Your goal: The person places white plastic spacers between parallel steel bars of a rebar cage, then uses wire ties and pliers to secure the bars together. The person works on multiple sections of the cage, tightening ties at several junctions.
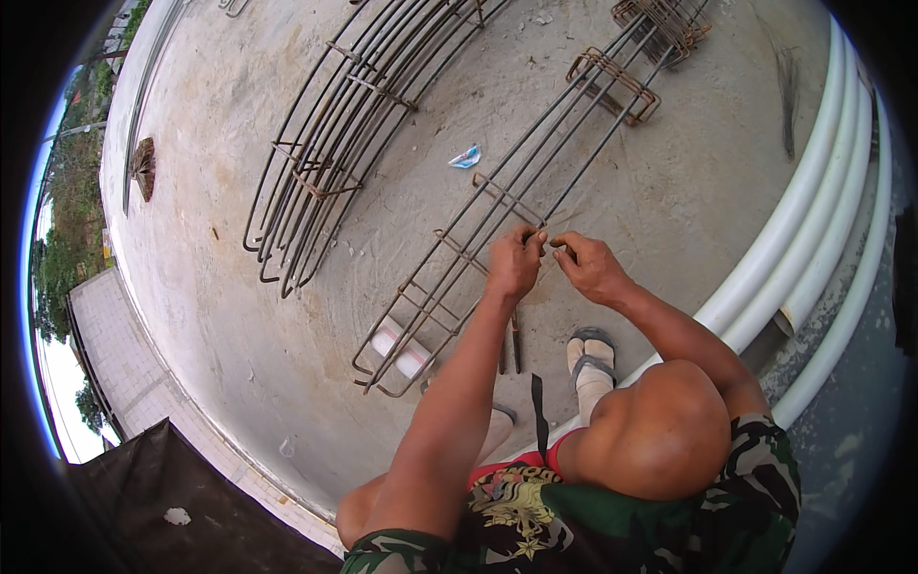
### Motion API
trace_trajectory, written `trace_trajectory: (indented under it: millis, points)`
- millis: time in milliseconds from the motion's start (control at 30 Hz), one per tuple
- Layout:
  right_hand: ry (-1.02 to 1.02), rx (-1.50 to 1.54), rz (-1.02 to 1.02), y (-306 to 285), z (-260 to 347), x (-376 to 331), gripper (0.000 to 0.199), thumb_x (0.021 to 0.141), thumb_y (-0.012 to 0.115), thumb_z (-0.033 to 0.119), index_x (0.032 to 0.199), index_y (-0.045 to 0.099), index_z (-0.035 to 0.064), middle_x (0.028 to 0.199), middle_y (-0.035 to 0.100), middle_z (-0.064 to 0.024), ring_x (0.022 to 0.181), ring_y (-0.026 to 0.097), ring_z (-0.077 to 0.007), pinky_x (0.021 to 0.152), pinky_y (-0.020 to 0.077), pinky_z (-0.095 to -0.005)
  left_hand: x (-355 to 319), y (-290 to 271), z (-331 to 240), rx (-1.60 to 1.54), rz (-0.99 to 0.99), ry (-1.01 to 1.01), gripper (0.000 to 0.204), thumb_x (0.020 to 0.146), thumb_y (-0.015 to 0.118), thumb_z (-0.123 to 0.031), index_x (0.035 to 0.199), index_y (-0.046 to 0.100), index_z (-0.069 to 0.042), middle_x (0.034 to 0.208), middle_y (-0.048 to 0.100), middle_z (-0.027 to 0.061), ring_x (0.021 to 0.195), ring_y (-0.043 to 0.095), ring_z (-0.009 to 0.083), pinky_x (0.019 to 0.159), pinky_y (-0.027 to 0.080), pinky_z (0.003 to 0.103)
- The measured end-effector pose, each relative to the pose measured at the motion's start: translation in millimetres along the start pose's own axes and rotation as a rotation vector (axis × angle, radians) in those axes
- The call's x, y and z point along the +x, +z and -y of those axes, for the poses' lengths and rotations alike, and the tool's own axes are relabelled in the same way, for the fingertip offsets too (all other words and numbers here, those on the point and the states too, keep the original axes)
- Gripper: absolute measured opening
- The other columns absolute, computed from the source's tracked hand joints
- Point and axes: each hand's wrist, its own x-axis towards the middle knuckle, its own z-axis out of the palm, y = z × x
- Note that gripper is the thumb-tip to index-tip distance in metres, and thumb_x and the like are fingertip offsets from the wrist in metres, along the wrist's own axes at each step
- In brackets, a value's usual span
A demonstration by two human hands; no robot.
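Note:
A rebar cage [449,277] of long steel bars and square stirrups lies slantwise on the concrete. My left hand [516,260] is closed in a pinch at the cage's right-hand bar, near a stirrup. Close beside it, my right hand [588,266] has thumb and fingers drawn together, just off the bar. Whatever is between the fingertips is too small to make out. Two dark tool handles [517,346] show below my left hand, the rest hidden by my forearm. Under the cage's near end rests a white cylinder with reddish marks [402,349].
A bundle of bent bars [325,172] lies to the left. Loose stirrups [617,86] are gathered on the cage's far end. Thick white pipes [784,230] curve along the right, near thin wires [787,100]. A crumpled wrapper [466,157] lies between the steel.

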Motion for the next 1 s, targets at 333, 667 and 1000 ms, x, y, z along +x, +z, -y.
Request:
trace_trajectory:
  millis: [333,667,1000]
  points:
    - [0.308,0.19,-0.027,-29,-42,4,0.033,0.085,0.052,0.011,0.113,0.065,-0.0014,0.078,0.065,-0.0113,0.066,0.058,-0.015,0.063,0.047,-0.0307,8,-9,7,0.181,-0.142,0.21,0.044,0.083,0.07,-0.031,0.115,0.058,-0.002,0.095,0.064,0.0163,0.09,0.062,0.0267,0.077,0.048,0.039]
    - [0.388,0.508,-0.014,-2,-76,46,0.027,0.086,0.052,0.01,0.11,0.061,0.0011,0.079,0.059,-0.0034,0.063,0.051,-0.0098,0.055,0.0419,-0.0253,17,20,10,0.222,-0.278,0.26,0.043,0.081,0.07,-0.019,0.12,0.054,-0.007,0.094,0.063,0.0145,0.087,0.062,0.0306,0.076,0.049,0.041]
    - [0.399,0.798,0.107,11,-74,70,0.018,0.092,0.053,0.012,0.108,0.056,0.0063,0.078,0.055,0.0003,0.064,0.051,-0.0087,0.052,0.0423,-0.025,35,12,-15,0.297,-0.303,0.1,0.04,0.082,0.067,-0.023,0.116,0.061,-0.002,0.08,0.069,0.0173,0.076,0.067,0.0314,0.071,0.051,0.039]
